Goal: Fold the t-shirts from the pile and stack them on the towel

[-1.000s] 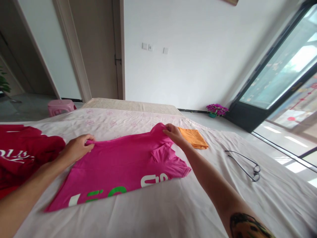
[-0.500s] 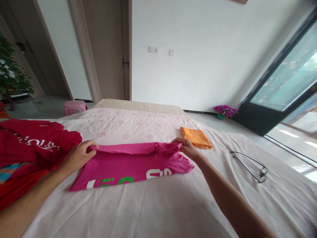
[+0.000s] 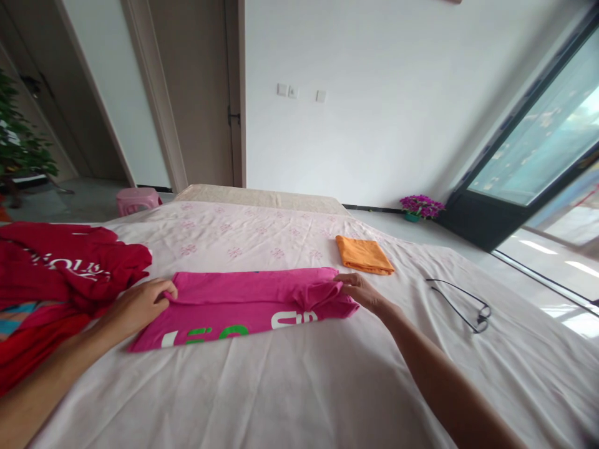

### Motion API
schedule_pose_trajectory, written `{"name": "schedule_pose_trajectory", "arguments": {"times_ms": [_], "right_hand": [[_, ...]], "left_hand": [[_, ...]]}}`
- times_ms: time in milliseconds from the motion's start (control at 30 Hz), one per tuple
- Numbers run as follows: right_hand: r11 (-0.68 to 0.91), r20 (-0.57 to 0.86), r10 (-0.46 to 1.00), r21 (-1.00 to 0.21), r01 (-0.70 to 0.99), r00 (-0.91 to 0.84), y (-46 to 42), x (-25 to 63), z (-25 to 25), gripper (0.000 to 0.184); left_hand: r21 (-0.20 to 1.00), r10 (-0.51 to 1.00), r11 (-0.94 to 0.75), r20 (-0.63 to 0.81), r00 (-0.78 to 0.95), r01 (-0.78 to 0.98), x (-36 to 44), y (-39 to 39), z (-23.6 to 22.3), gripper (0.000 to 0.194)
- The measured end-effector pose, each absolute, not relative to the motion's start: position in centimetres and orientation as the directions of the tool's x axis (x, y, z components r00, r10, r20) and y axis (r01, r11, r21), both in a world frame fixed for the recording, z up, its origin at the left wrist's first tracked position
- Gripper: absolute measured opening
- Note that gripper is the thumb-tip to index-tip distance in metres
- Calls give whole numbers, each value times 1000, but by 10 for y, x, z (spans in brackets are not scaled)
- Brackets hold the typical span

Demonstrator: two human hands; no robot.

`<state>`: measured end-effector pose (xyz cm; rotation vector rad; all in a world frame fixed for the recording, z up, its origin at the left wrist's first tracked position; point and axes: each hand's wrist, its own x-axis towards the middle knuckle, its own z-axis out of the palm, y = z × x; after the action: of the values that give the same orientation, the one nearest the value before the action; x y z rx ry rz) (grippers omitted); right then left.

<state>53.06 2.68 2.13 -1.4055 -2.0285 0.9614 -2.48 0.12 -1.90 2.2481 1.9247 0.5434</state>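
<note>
A pink T-shirt with white and green lettering lies on the bed in front of me. Its far part is folded over toward me, so a flap covers the upper portion of the print side. My left hand pinches the flap's left end. At the right end, my right hand grips the cloth near the bunched sleeve, fingers closed on it. Just beyond my right hand sits a folded orange cloth. Left of my left hand is a heap of red clothing with white lettering.
A pair of glasses rests on the pale bedsheet at the right. Past the bed stand a pink stool, purple flowers in a pot and a leafy plant. A dark-framed glass door is at the right.
Both hands have brought the T-shirt's far edge toward me and down, doubling it over into a narrower strip. The view has also turned slightly left.
</note>
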Motion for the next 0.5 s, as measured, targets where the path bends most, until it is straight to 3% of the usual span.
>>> {"name": "schedule_pose_trajectory", "arguments": {"times_ms": [67,167,233,300,400,500], "right_hand": [[348,119,920,-685,640,-373,21,534,16,36],[583,353,811,-419,696,-467,10,531,9,56],[675,408,724,-257,691,-556,3,525,5,60],[732,437,660,-186,656,-612,-2,520,2,56],[752,477,642,-237,615,-601,-3,517,-2,38],[690,481,720,-425,585,-500,-1,517,-2,18]], "left_hand": [[243,964,-238,180,197,940,-24,-3,-18,22],[122,929,-288,277,246,950,-7,-12,-8,30],[122,883,-374,351,312,920,18,-21,0,34],[198,835,-495,378,400,846,55,-29,7,31],[311,767,-631,383,514,711,120,-35,10,24],[313,710,-699,405,576,643,183,-31,6,23]]}}
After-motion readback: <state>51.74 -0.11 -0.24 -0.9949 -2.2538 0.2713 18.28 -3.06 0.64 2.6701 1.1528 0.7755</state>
